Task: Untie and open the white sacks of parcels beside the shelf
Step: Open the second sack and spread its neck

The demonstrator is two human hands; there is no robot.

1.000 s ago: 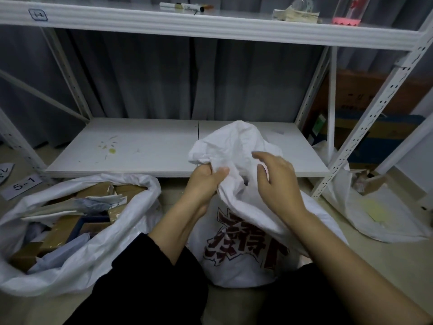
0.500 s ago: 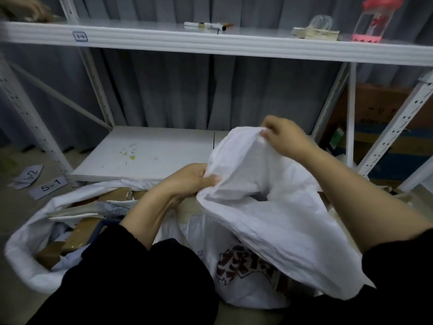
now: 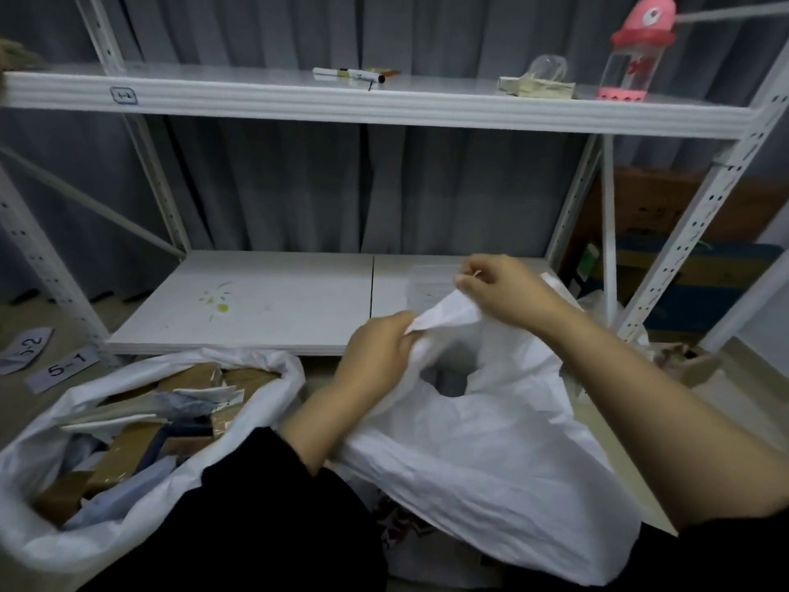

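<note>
1. The middle sack sits on the floor in front of the lower shelf board, between the person's knees. A second ago its neck was a bunched clump with both hands on it. Now the neck is loose and spread.
2. Left hand: closed, gripping a fold of the sack's rim on the near-left side. It has stayed on that fold the whole second.
3. Right hand: pinching a corner of the rim between thumb and fingers. Half a second ago it held that edge high; now it is lower and nearer the left hand.
4. A small pale bit shows at the right fingertips. Could be the tie; cannot tell.
5. A dark gap now shows in the fabric just below the hands, which reads as the mouth starting to open. Contents not visible yet.
6. The sack has slumped toward the person, and the red print that faced the camera earlier is mostly hidden.
7. The left sack is already open, rim rolled back, with parcels exposed.
8. Judgement: the knot looks undone. What remains is pulling the rim apart and folding it down like the left sack.
</note>
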